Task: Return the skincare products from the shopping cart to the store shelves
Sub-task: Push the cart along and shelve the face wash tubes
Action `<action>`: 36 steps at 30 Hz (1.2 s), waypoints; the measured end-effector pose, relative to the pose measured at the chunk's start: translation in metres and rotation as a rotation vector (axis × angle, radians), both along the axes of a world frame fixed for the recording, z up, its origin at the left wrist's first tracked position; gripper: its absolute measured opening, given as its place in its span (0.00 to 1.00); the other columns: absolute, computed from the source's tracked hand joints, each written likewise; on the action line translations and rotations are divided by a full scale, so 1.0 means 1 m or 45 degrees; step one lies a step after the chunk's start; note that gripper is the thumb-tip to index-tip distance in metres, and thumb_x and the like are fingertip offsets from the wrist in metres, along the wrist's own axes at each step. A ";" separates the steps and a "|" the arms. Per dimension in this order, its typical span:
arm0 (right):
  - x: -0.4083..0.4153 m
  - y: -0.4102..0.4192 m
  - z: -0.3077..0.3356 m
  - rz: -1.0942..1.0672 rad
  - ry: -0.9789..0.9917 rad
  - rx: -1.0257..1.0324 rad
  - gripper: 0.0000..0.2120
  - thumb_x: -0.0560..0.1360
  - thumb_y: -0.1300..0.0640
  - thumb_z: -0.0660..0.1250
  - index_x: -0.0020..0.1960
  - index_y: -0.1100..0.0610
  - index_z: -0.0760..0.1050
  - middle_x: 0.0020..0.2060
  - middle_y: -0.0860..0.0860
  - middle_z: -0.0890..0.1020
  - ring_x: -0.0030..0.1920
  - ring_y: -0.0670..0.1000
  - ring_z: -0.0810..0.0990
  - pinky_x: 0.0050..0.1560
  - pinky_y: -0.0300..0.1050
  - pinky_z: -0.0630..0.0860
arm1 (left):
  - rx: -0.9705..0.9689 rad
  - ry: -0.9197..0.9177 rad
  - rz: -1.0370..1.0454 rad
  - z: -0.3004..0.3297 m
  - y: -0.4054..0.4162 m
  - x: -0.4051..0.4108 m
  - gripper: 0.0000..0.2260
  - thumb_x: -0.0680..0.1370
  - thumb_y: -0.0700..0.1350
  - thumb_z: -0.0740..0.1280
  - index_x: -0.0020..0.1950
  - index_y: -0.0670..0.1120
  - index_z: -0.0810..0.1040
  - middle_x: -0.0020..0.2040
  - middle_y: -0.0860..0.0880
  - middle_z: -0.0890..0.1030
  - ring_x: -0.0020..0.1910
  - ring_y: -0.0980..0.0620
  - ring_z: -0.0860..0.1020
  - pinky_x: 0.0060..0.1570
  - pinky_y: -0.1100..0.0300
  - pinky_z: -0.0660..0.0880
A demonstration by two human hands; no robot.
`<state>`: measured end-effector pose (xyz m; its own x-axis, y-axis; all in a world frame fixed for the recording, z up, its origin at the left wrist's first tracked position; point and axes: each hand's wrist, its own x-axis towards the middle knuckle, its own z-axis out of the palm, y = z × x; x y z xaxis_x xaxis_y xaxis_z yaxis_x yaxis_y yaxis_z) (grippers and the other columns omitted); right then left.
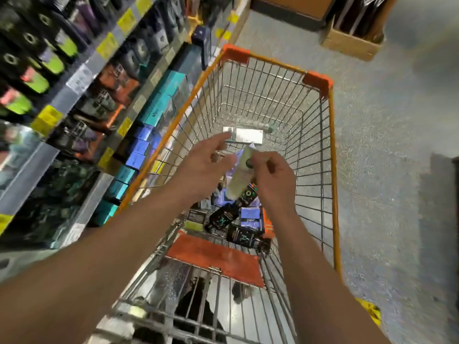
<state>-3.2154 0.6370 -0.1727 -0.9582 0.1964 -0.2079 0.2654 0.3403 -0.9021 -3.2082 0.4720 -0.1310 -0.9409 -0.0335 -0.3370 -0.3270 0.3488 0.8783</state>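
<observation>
Shelves (82,100) hard against cart (331,170), right hand (270,180) fingers pinching pale tube (239,175), left hand (198,167) fingers spread

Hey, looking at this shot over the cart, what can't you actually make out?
- Shelf labels, head view: motion blur leaves the print unreadable.
- Pale tube: blurred, its label cannot be read; the right hand covers part of it.
- Left hand: blurred, so its grip on the tube is unclear.
- Products in the cart: hands and tube hide some.
</observation>
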 end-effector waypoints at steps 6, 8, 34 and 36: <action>0.007 -0.015 0.086 0.144 0.082 -0.058 0.15 0.77 0.41 0.69 0.45 0.52 0.81 0.38 0.56 0.84 0.39 0.63 0.83 0.41 0.66 0.81 | -0.036 0.126 -0.264 0.069 -0.007 0.024 0.18 0.81 0.53 0.69 0.69 0.67 0.73 0.47 0.64 0.82 0.49 0.62 0.81 0.45 0.64 0.77; 0.010 -0.024 0.115 0.166 0.114 -0.132 0.13 0.78 0.44 0.70 0.44 0.53 0.81 0.38 0.58 0.84 0.36 0.63 0.82 0.36 0.66 0.81 | -0.082 0.164 -0.302 0.090 -0.020 0.028 0.13 0.81 0.53 0.69 0.63 0.69 0.73 0.40 0.63 0.82 0.40 0.58 0.81 0.36 0.59 0.76; 0.156 -0.276 0.295 1.083 0.171 -0.598 0.18 0.75 0.50 0.68 0.63 0.57 0.77 0.49 0.56 0.85 0.45 0.53 0.83 0.39 0.50 0.80 | -0.013 0.677 0.306 0.283 -0.279 0.235 0.10 0.75 0.49 0.73 0.57 0.55 0.83 0.47 0.52 0.86 0.49 0.45 0.84 0.56 0.39 0.80; 0.171 -0.295 0.304 1.161 0.161 -0.572 0.19 0.75 0.51 0.70 0.64 0.55 0.77 0.49 0.55 0.85 0.44 0.51 0.84 0.41 0.48 0.81 | -0.018 0.694 0.365 0.296 -0.295 0.255 0.12 0.72 0.52 0.73 0.56 0.57 0.83 0.49 0.49 0.86 0.51 0.41 0.84 0.57 0.37 0.78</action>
